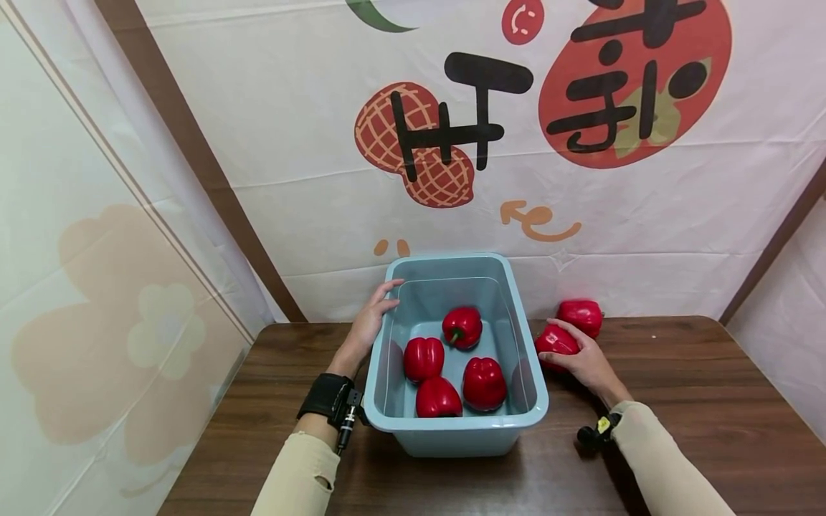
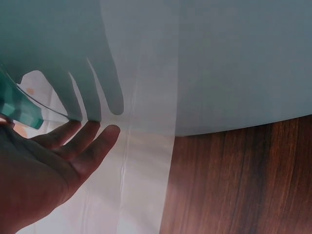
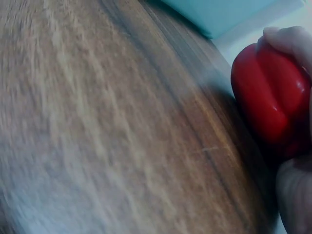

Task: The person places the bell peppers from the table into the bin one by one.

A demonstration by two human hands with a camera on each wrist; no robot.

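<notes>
Right hand (image 1: 590,363), right of frame: thumb and fingers pinch a red pepper (image 1: 557,342) beside the blue tub (image 1: 454,438) — glossy skin could slip from that hold. Second pepper (image 1: 581,314), just behind, perhaps touching (fingers hide the join): might roll if nudged. Left hand (image 1: 368,326), mid-frame: fingers extended against the tub — ungripped, it may slide if bumped.

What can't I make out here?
Head view: bottom of the nearest pepper, behind the tub's front rim.
Head view: part of held pepper, under the right grip.
Right wrist view: most of that grip, beyond the right edge.
Left wrist view: part of the left grip, beyond the left edge.
</notes>
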